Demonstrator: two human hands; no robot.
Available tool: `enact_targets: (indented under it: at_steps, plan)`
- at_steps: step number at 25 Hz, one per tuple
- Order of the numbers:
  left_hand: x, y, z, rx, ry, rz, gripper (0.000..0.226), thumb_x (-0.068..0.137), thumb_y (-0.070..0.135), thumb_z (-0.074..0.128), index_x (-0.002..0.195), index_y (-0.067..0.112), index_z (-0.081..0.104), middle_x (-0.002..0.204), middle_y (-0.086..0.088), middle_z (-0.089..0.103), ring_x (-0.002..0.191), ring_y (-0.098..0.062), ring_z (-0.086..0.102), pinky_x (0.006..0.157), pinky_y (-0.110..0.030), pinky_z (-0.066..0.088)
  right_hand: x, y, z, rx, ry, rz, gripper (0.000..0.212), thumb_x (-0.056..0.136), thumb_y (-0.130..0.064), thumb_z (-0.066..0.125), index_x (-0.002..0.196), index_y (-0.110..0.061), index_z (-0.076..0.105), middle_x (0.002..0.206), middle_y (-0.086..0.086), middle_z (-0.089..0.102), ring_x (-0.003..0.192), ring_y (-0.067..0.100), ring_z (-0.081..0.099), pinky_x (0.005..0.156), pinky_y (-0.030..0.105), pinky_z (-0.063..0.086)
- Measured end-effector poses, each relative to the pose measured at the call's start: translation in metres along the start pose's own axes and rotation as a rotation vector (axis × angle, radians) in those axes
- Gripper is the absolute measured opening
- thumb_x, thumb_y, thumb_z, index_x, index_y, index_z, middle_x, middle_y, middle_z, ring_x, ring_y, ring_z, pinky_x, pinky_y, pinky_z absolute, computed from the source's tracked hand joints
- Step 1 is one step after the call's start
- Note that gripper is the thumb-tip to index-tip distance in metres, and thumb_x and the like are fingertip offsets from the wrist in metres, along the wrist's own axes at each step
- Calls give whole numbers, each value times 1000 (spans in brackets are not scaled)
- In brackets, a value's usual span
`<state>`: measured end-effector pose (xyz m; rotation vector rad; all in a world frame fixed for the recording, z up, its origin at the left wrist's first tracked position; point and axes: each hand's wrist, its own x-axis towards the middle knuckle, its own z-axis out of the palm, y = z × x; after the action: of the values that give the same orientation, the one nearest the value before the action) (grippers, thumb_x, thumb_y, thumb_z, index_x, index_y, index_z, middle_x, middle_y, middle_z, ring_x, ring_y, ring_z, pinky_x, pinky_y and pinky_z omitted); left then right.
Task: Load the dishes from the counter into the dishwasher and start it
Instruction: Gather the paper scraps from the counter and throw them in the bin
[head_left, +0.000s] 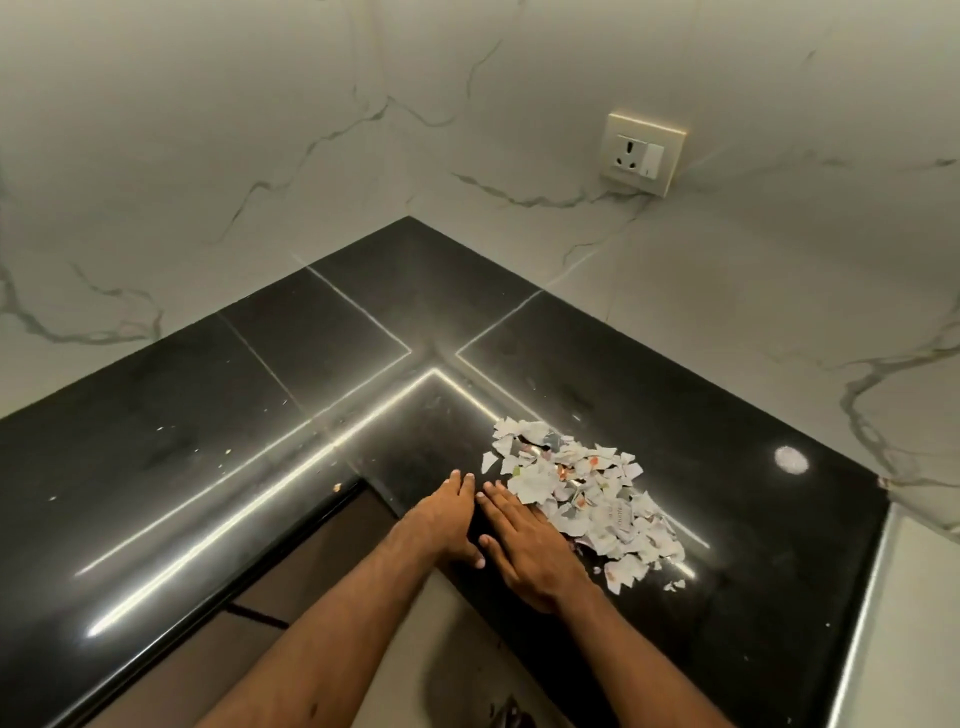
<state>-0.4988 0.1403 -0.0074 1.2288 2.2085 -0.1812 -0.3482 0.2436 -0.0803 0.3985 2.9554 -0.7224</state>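
Two palms: left hand (448, 519), right hand (530, 553) flat on counter (208, 415), fingers straight, empty.
Scraps (582, 493): touching right hand, probably for sweeping.

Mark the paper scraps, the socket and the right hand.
paper scraps (582, 499): head view, middle of the pile on the black counter.
socket (642, 153): head view, centre of its wall plate.
right hand (535, 556): head view, back of the hand, which lies flat beside the scraps.

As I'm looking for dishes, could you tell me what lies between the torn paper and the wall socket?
In the head view, only bare black counter and marble wall separate the torn paper from the wall socket.
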Motion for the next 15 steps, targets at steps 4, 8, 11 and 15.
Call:
enact_targets:
  at_steps: [4,8,11,15]
  plan:
    - [22,24,-22,33,-55,-99,126,77,41,89,162,2,4,164,-17,29,149,-34,35,120,-42,35,7,-1,-9,217,17,0,55,110,-35,41,163,-32,30,173,-13,16,159,5,11,129,34,19]
    - [43,38,-24,174,-71,-92,76,83,28,86,146,4,50,146,-15,50,127,-34,57,104,-46,53,-5,0,-37,449,157,104,36,97,-19,49,124,-32,70,122,-13,71,110,3,64,98,36,55]
    - [51,46,-27,276,-106,-61,58,84,31,85,134,9,63,137,-13,56,127,-31,56,101,-45,54,-29,8,-54,535,480,179,26,95,-17,55,105,-30,76,102,-20,72,95,0,67,82,28,58]
    - [63,57,-21,299,-232,-135,105,61,63,90,144,8,53,153,-18,44,138,-42,45,103,-57,51,-50,45,-54,463,744,314,26,102,-24,53,119,-36,68,125,-25,64,125,2,57,106,33,49]
